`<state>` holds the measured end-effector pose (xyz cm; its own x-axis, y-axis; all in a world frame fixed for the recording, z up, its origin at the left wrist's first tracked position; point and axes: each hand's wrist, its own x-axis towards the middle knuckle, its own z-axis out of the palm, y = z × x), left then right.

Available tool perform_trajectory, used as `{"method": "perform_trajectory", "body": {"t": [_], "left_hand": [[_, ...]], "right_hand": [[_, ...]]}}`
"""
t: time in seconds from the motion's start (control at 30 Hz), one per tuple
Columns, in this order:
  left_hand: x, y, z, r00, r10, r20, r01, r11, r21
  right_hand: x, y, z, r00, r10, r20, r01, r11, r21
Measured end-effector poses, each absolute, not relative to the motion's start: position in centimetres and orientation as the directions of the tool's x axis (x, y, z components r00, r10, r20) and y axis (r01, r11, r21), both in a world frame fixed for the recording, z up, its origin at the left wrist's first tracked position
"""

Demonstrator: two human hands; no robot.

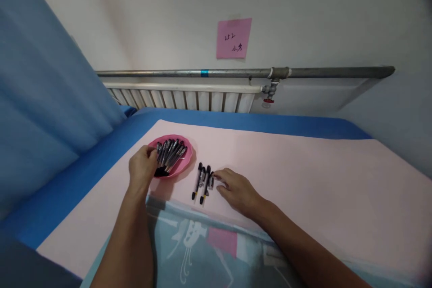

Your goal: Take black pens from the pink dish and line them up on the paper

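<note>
My left hand (143, 165) is at the left rim of a round pink basket (189, 153). Its fingers are closed there, and whether they grip the rim or a pen cannot be made out. Inside the basket lies a heap of black-capped pens (170, 153), side by side and slanting. My right hand (239, 191) rests low over the pink sheet, thumb and forefinger apart, with the fingertips beside a short clear-and-black piece (211, 181). Just left of it, two black pens (205, 186) with yellow bands lie roughly parallel, with another short clear-and-black piece (202, 176) between them.
The pink sheet (286, 166) covers a blue-edged surface (236, 121). Nearest me is a light-blue patterned cloth (189, 252). A blue curtain (43, 81) hangs at left. Behind are a white radiator (189, 99), a metal pipe (162, 73) and a pink note (233, 38) on the wall.
</note>
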<state>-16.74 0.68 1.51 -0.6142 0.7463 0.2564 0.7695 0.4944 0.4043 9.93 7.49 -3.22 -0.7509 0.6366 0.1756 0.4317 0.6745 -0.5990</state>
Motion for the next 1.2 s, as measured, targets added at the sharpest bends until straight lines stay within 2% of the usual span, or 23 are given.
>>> {"method": "perform_trajectory", "body": {"t": [0.17, 0.3, 0.4, 0.57, 0.73, 0.8, 0.87, 0.9, 0.97, 1.07, 1.2], "left_hand": [[-15.2, 2.1, 1.3, -0.575, 0.793, 0.201, 0.808, 0.512, 0.292], [-14.0, 3.1, 1.0, -0.545, 0.824, 0.153, 0.831, 0.509, 0.224], [-13.6, 3.5, 0.7, -0.576, 0.807, 0.131, 0.811, 0.543, 0.217], [-13.6, 3.3, 0.8, -0.600, 0.793, 0.107, 0.780, 0.550, 0.299], [-12.9, 2.5, 1.7, -0.590, 0.787, 0.183, 0.742, 0.438, 0.507], [-11.5, 2.3, 1.9, -0.535, 0.830, 0.156, 0.628, 0.266, 0.732], [-9.2, 2.1, 1.9, -0.407, 0.910, 0.083, 0.273, 0.035, 0.961], [-7.8, 2.1, 1.7, -0.323, 0.945, 0.046, 0.082, -0.021, 0.996], [-4.9, 1.8, 1.3, -0.153, 0.988, -0.020, -0.158, -0.004, 0.987], [-1.1, 1.1, 0.6, 0.040, 0.996, -0.076, -0.273, 0.084, 0.958], [1.3, 0.6, -0.1, 0.031, 0.983, -0.181, -0.349, 0.180, 0.920]], "right_hand": [[10.0, 7.8, -3.5, -0.703, 0.679, 0.210, 0.400, 0.623, -0.672], [10.1, 7.8, -3.7, -0.697, 0.685, 0.214, 0.408, 0.623, -0.667], [10.1, 7.9, -3.7, -0.701, 0.679, 0.217, 0.407, 0.631, -0.660], [10.1, 7.8, -3.8, -0.688, 0.690, 0.226, 0.390, 0.613, -0.687], [10.2, 7.9, -3.4, -0.615, 0.747, 0.253, 0.311, 0.525, -0.793], [10.3, 8.1, -2.7, -0.514, 0.825, 0.234, 0.251, 0.406, -0.879], [10.4, 8.3, -1.6, -0.395, 0.899, 0.188, 0.125, 0.255, -0.959], [10.4, 8.4, -1.0, -0.345, 0.925, 0.162, 0.041, 0.187, -0.981], [10.4, 8.2, 0.2, -0.286, 0.948, 0.143, -0.122, 0.112, -0.986], [10.0, 7.5, 1.5, -0.214, 0.973, 0.091, -0.211, 0.045, -0.976], [9.0, 6.2, 1.7, -0.245, 0.969, -0.020, -0.226, -0.077, -0.971]]}}
